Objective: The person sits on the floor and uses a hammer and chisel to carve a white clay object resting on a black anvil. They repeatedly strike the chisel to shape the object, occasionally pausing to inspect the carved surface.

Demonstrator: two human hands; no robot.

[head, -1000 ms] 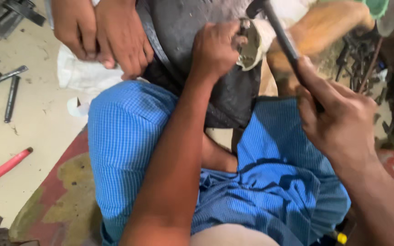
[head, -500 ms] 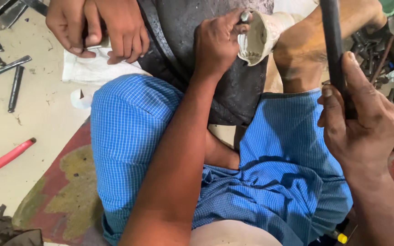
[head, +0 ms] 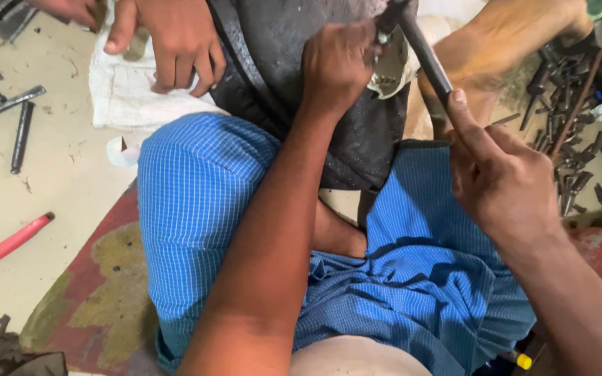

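My left hand is closed around a small metal punch whose tip pokes out above the fist, pressed against a dark rubber sheet draped over my knees. Beside it lies a pale, torn cup-shaped piece. My right hand grips the dark handle of a hammer, whose head is down at the top of the punch. I sit in blue checked shorts. Another person's hand presses on the sheet's left edge at the top.
Metal rods and punches lie on the pale floor at left, with a red-handled tool lower left. A white cloth is under the other person's hand. A pile of dark metal tools sits at right.
My right hand raised the hammer upright half a second ago and has now swung it down onto the punch. My left hand stayed on the punch.
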